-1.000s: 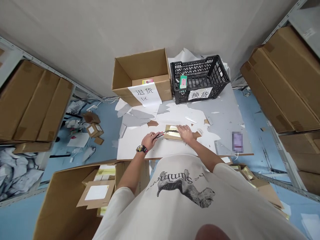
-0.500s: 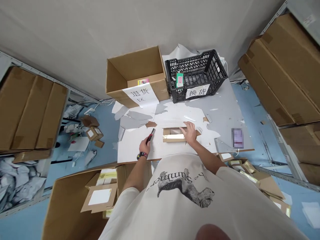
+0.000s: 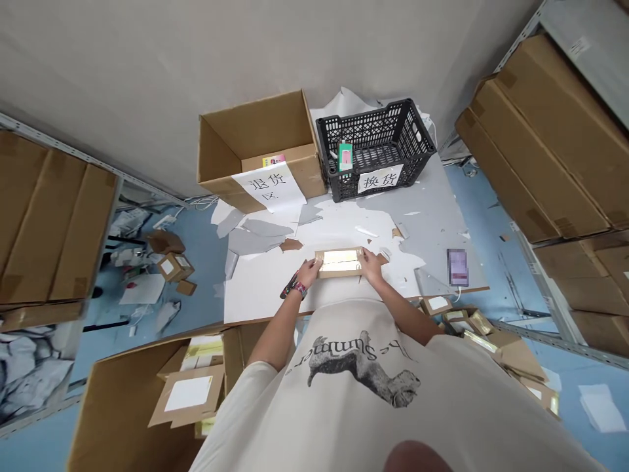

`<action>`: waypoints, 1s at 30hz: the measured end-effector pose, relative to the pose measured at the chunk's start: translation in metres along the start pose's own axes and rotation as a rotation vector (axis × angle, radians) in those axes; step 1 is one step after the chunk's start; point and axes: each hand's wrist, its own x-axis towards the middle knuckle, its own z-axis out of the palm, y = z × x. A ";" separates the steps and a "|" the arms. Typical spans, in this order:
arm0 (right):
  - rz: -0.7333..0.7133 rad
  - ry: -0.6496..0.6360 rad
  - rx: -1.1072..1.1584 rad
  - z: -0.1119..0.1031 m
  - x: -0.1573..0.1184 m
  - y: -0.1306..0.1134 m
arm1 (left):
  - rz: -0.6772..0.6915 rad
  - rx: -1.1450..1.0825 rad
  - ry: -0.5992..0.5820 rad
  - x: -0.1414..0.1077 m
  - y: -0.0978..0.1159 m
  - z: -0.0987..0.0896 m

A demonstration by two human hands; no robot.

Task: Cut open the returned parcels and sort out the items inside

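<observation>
A small brown cardboard box (image 3: pixel 340 263) with a white label and shiny tape lies on the worn white table, its top flaps down. My left hand (image 3: pixel 309 271) grips its left end, and my right hand (image 3: pixel 369 265) is closed round its right end. Just left of my left wrist, a dark red-and-black cutter (image 3: pixel 289 286) rests on the table, partly hidden by the wrist.
Behind stand an open carton (image 3: pixel 265 141) with a paper sign and a black plastic crate (image 3: pixel 376 147) holding a green packet. A phone (image 3: pixel 458 267) lies at the right. Below left is a large carton (image 3: pixel 118 393).
My left hand has let go of the cutter and moved right to the small box. The box's open top is now covered, and my right hand has shifted to its end.
</observation>
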 end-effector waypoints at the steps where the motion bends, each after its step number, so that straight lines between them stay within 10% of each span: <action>1: 0.000 -0.021 0.008 -0.002 0.004 -0.005 | 0.021 0.044 -0.012 0.001 0.008 0.003; 9: -0.060 -0.026 0.268 -0.024 -0.028 0.007 | 0.070 -0.260 0.019 -0.041 -0.012 0.013; 16: -0.117 0.113 -0.043 -0.008 -0.021 0.001 | -0.002 0.161 0.387 -0.018 -0.034 -0.005; 20: -0.320 0.053 -0.194 -0.009 0.004 -0.025 | -0.121 0.457 0.322 -0.019 -0.045 -0.043; 25: -0.335 0.086 -0.255 -0.015 0.003 -0.039 | -0.283 0.054 0.385 -0.027 -0.056 -0.064; 30: -0.243 -0.012 0.030 -0.008 -0.016 -0.056 | -0.204 -0.174 0.484 -0.018 -0.025 -0.033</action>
